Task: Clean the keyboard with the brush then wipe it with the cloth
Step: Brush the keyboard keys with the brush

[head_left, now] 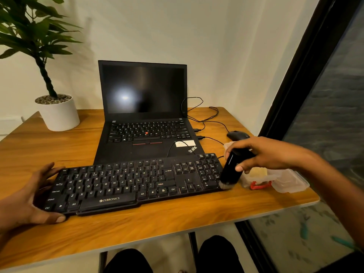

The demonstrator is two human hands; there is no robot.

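Note:
A black Zebronics keyboard point(134, 184) lies across the front of the wooden table point(157, 229). My left hand point(29, 198) holds its left end, thumb along the front edge and fingers at the back corner. My right hand point(264, 154) grips a black cylindrical brush point(230, 170), tilted with its grey bristles down at the keyboard's right edge beside the number pad. A yellowish cloth point(258, 172) shows inside a clear plastic bag point(285, 180) right of the keyboard.
An open black laptop point(145, 115) with a dark screen stands behind the keyboard. A black mouse point(237, 135) and cables lie at the back right. A potted plant in a white pot point(59, 113) stands back left. A dark window frame runs along the right.

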